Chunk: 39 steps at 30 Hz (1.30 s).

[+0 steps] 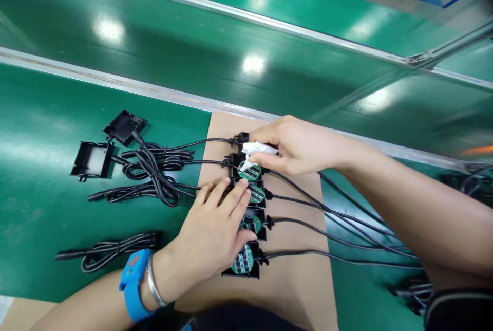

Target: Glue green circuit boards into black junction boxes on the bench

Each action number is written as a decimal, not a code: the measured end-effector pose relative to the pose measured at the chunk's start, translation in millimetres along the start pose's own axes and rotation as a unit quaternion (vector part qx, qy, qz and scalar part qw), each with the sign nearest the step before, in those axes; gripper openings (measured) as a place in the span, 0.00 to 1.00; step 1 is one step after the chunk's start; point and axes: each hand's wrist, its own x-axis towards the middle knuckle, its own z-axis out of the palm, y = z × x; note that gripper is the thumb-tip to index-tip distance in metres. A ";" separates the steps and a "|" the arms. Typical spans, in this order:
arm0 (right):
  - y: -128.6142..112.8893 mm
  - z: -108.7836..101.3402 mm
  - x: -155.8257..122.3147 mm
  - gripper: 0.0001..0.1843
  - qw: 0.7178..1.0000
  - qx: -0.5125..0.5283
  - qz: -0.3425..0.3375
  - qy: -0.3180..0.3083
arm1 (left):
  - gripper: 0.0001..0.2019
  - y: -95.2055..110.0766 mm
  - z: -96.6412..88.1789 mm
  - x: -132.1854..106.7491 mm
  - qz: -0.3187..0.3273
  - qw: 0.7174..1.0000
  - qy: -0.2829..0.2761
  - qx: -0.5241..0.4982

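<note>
Right hand (284, 147) grips a white squeeze tube (260, 148), nozzle directed down at a round green circuit board (252, 172) toward the row's far end; contact cannot be confirmed. Left hand (215, 223) lies across the row of open black housings (256, 270) on a cardboard sheet (298, 290). Two further black housings (92, 160) and bundled black cables (122, 245) lie left on the green tabletop (34, 218).

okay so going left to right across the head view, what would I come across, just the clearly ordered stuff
Leftmost open black case, blue wristband, silver bracelet, left hand, white tube, right hand.
</note>
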 end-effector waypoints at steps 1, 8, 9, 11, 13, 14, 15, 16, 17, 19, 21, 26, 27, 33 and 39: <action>0.1 2.9 3.3 0.12 1.000 -0.002 -0.007 -0.003 | 0.30 0.0 0.2 0.1 0.002 1.000 0.002 0.000; 1.1 3.9 8.4 0.11 0.999 -0.015 -0.041 -0.006 | 0.30 0.2 1.5 -0.2 0.005 1.000 0.006 -0.005; 0.9 3.2 7.7 0.11 0.999 -0.015 -0.046 -0.006 | 0.30 0.4 1.8 -0.4 0.004 1.000 0.005 -0.006; 0.7 1.9 5.7 0.11 0.999 -0.017 -0.049 -0.006 | 0.30 0.8 2.0 -0.6 0.003 1.000 0.002 -0.008; 0.6 0.5 2.9 0.11 0.999 -0.019 -0.047 -0.011 | 0.30 1.3 1.2 -0.7 0.002 1.000 -0.004 -0.007; 0.5 -0.2 1.2 0.11 0.999 -0.020 -0.044 -0.015 | 0.30 1.5 0.5 -0.6 0.002 1.000 -0.008 -0.006; 0.2 -0.9 -0.7 0.11 0.999 -0.020 -0.040 -0.018 | 0.30 1.6 -0.4 -0.6 0.001 1.000 -0.010 -0.005; -0.2 -1.4 -2.7 0.11 0.999 -0.021 -0.035 -0.022 | 0.29 1.7 -1.4 -0.5 0.002 1.000 -0.012 -0.003; -0.8 -1.7 -4.8 0.12 0.999 -0.023 -0.030 -0.026 | 0.29 1.7 -2.4 -0.4 0.002 1.000 -0.012 -0.003; -2.1 -2.1 -8.9 0.12 0.999 -0.026 -0.019 -0.033 | 0.29 1.5 -3.8 -0.1 0.002 1.000 -0.015 -0.003; -3.1 -2.2 -12.4 0.12 0.999 -0.028 -0.012 -0.039 | 0.29 1.2 -4.3 0.3 -0.001 1.000 -0.020 -0.006; -0.6 -4.8 -17.5 0.13 0.999 -0.028 -0.012 -0.034 | 0.29 0.7 -2.7 1.6 -0.004 1.000 -0.028 -0.010; 0.5 -5.6 -17.8 0.13 0.999 -0.027 -0.011 -0.030 | 0.29 0.9 -2.7 1.7 -0.003 1.000 -0.028 -0.010; 4.0 -8.9 -17.1 0.14 0.999 -0.022 0.000 -0.027 | 0.27 5.3 -7.5 -0.4 0.009 1.000 0.009 -0.017; 6.2 -11.1 -15.4 0.12 0.999 -0.017 0.006 -0.028 | 0.22 10.5 -8.5 -4.2 0.033 0.997 0.057 -0.029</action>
